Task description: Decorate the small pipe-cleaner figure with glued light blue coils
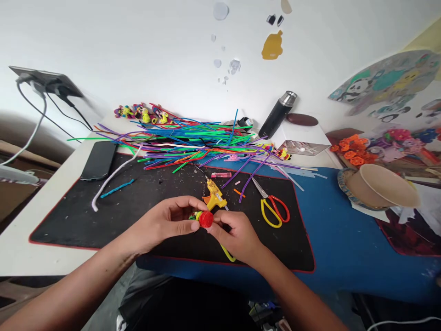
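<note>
Between my two hands, above the front of the black mat [138, 197], is a small pipe-cleaner figure [206, 219] with a round red end and yellow and green parts. My left hand [165, 220] pinches its yellow and green side between thumb and fingers. My right hand [237, 232] closes on the red end with thumb and curled fingers. A yellow strip [228, 253] shows below my right hand; its other end is hidden. Just behind the hands lies a yellow glue gun [215, 195].
Scissors [272, 209] lie right of my hands. A heap of colored pipe cleaners [193, 142] spans the back. A phone [99, 160] lies at left, a black flask [278, 114] leans behind, and a bowl [387, 186] stands at right.
</note>
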`<state>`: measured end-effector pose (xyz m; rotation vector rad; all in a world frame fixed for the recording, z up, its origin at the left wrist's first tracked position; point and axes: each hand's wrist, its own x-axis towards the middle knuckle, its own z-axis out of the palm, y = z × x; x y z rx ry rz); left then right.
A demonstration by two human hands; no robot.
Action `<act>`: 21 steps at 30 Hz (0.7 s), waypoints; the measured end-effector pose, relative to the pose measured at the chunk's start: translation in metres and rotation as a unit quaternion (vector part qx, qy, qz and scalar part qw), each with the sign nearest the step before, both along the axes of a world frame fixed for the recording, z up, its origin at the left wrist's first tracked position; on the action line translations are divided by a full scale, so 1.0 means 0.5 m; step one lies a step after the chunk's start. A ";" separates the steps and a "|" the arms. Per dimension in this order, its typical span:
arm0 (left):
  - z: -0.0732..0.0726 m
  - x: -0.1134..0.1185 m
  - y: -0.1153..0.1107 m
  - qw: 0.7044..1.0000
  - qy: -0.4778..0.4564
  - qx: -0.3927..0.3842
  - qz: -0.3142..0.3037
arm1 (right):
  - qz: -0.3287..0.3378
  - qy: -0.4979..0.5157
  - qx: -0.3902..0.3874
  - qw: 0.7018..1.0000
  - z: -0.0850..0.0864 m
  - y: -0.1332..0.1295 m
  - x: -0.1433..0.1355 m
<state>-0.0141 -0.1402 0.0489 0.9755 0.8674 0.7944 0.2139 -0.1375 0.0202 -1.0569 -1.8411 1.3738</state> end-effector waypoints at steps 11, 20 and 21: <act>0.012 -0.008 0.002 0.995 0.029 0.060 -0.080 | 0.011 -0.012 -0.016 1.000 -0.005 -0.006 0.007; 0.017 -0.010 -0.003 0.989 0.068 0.080 -0.104 | 0.020 -0.016 -0.026 0.999 -0.016 -0.015 0.010; 0.017 -0.010 -0.004 0.989 0.070 0.080 -0.103 | 0.021 -0.018 -0.028 0.999 -0.017 -0.016 0.009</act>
